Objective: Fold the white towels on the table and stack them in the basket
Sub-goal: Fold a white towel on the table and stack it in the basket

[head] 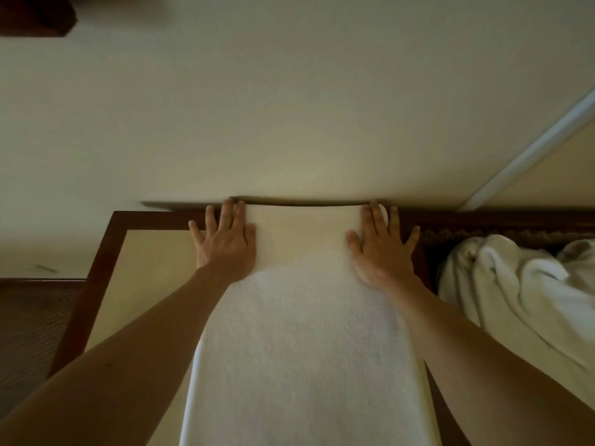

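Head view: one long towel (299, 333) lies flat down the middle of the table (145, 268), its far end reaching the table's back edge by the wall (289, 107). Left hand (225, 243) and right hand (380, 246) press flat on the two far corners, fingers straight and spread, gripping nothing. Step looks like smoothing the strip before the next fold. To do it well: keep palms flat, sweep outward so the long edges run straight, then pinch the far corners and bring them toward the body, matching corner to corner. Room: bare tabletop to the left, up to the dark frame; to the right a loose pile (521, 300) of unfolded towels sits just beside the right forearm, so little slack there. No basket in sight.
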A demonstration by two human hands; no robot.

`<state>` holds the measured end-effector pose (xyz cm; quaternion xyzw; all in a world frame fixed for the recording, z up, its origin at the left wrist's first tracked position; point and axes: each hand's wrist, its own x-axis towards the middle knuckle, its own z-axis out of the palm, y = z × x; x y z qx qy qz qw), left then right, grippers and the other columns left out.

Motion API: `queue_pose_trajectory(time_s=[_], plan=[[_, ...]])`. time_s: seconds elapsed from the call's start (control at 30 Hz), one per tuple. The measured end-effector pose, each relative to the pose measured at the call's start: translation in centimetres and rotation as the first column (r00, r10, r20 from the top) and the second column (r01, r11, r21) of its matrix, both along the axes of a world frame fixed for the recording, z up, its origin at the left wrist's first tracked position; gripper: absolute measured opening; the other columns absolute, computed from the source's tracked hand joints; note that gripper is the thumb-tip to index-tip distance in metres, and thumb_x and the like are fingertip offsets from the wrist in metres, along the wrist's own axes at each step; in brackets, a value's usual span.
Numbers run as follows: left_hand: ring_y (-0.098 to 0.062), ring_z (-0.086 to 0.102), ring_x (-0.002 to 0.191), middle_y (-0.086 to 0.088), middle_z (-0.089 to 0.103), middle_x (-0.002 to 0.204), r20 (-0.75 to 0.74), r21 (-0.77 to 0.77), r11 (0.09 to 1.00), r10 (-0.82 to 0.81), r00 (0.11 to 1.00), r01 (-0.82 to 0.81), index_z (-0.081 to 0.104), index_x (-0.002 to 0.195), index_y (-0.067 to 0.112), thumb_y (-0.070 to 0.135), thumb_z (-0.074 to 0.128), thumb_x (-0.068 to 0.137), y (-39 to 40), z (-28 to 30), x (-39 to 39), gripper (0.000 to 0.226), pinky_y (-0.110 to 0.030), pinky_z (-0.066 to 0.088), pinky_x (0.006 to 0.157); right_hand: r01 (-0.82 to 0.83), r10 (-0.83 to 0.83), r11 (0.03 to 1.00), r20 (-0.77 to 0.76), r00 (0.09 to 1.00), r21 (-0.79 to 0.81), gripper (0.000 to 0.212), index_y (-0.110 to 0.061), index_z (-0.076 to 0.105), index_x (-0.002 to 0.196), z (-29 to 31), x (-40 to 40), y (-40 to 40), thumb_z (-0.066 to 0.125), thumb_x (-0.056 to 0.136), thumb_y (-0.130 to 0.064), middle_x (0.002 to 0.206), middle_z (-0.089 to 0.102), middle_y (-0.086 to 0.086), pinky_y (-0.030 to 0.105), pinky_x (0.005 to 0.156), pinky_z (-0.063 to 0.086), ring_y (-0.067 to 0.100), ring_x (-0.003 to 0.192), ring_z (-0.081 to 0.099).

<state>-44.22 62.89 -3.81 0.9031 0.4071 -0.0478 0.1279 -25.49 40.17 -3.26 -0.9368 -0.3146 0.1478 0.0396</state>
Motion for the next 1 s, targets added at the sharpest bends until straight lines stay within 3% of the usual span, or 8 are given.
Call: queue_pose_trajectory(time_s=[0.2, 0.33, 0.47, 0.67, 0.77, 0.87, 0.93, 1.0], plan=[[-0.034, 0.036, 0.139, -0.009, 0.049, 0.14, 0.177, 0.139, 0.984, 0.082, 0.981, -0.108, 0.052, 0.133, 0.022, 0.046, 0.04, 0.099, 1.4, 0.2, 1.7, 0.044, -0.065, 0.022, 0.116, 0.107, -0.136, 0.981, 0.184, 0.974, 0.161, 0.058, -0.019, 0.035, 0.148, 0.1, 0.7, 1.6, 0.04, 0.098, -0.049, 0.161, 0.023, 0.011, 0.07, 0.118, 0.007, 0.034, 0.153, 0.012], [-0.03, 0.053, 0.124, -0.004, 0.06, 0.131, 0.341, 0.226, 0.969, -0.176, 0.923, 0.101, 0.064, 0.125, 0.019, 0.037, 0.044, 0.097, 0.9, 0.0, 0.4, 0.039, -0.048, 0.037, 0.107, 0.057, -0.078, 0.992, 0.193, 0.978, 0.112, 0.051, -0.026, 0.045, 0.14, 0.2, 0.9, 1.2, 0.032, 0.097, -0.05, 0.151, 0.04, -0.002, 0.067, 0.113, 0.021, 0.029, 0.145, 0.027], [-0.027, 0.049, 0.133, -0.003, 0.06, 0.141, 0.276, 0.147, 0.981, -0.164, 0.947, 0.127, 0.062, 0.134, 0.019, 0.039, 0.037, 0.101, 2.1, -0.6, 1.2, 0.046, -0.046, 0.031, 0.116, 0.107, -0.111, 0.993, 0.113, 0.987, 0.045, 0.05, -0.028, 0.048, 0.136, 0.3, 2.1, 2.4, 0.029, 0.098, -0.055, 0.15, 0.043, -0.003, 0.067, 0.111, 0.021, 0.03, 0.141, 0.032], [-0.035, 0.062, 0.106, -0.013, 0.071, 0.113, 0.114, 0.111, 0.988, -0.119, 0.986, 0.106, 0.072, 0.101, 0.019, 0.04, 0.03, 0.101, 4.6, 0.7, 4.5, 0.047, -0.042, 0.046, 0.095, 0.236, -0.237, 0.971, 0.056, 0.97, 0.03, 0.056, -0.026, 0.07, 0.115, 0.9, 4.1, 5.0, 0.027, 0.094, -0.053, 0.137, 0.058, 0.01, 0.071, 0.113, 0.014, 0.043, 0.133, 0.041], [-0.038, 0.063, 0.106, -0.018, 0.07, 0.113, 0.114, 0.045, 0.999, -0.025, 0.993, 0.02, 0.072, 0.105, 0.018, 0.039, 0.034, 0.101, 4.3, 1.2, 4.9, 0.043, -0.041, 0.046, 0.092, 0.322, -0.331, 0.904, -0.015, 0.943, 0.282, 0.041, -0.022, 0.068, 0.098, 0.5, 4.2, 4.7, 0.032, 0.098, -0.042, 0.124, 0.063, 0.013, 0.061, 0.115, 0.016, 0.04, 0.128, 0.047], [-0.035, 0.065, 0.104, -0.014, 0.073, 0.109, 0.455, -0.106, 0.986, 0.164, 0.875, -0.13, 0.072, 0.109, 0.016, 0.027, 0.049, 0.092, 4.3, 1.4, 3.2, 0.031, -0.034, 0.047, 0.087, 0.388, -0.491, 0.611, -0.055, 0.87, 0.69, 0.047, 0.0, 0.062, 0.113, 0.6, 3.9, 2.7, 0.034, 0.091, -0.031, 0.126, 0.058, 0.024, 0.044, 0.103, 0.037, 0.044, 0.117, 0.055], [-0.029, 0.065, 0.111, -0.007, 0.073, 0.116, 0.621, -0.03, 0.987, 0.144, 0.77, -0.161, 0.072, 0.115, 0.013, 0.021, 0.049, 0.085, 3.1, 1.7, 0.8, 0.038, -0.032, 0.047, 0.095, 0.305, -0.429, 0.678, 0.023, 0.903, 0.669, 0.052, 0.001, 0.054, 0.132, 1.3, 1.3, 0.8, 0.038, 0.092, -0.029, 0.15, 0.043, 0.025, 0.048, 0.112, 0.035, 0.043, 0.135, 0.046], [-0.029, 0.054, 0.132, -0.005, 0.065, 0.135, 0.565, 0.154, 0.988, -0.069, 0.822, -0.023, 0.067, 0.125, 0.015, 0.023, 0.049, 0.09, -1.0, 1.8, -1.9, 0.04, -0.042, 0.04, 0.112, 0.083, -0.175, 0.859, 0.136, 0.975, 0.505, 0.05, -0.015, 0.048, 0.144, 1.8, -3.6, -1.4, 0.042, 0.097, -0.031, 0.166, 0.027, 0.011, 0.061, 0.12, 0.015, 0.034, 0.153, 0.024]])
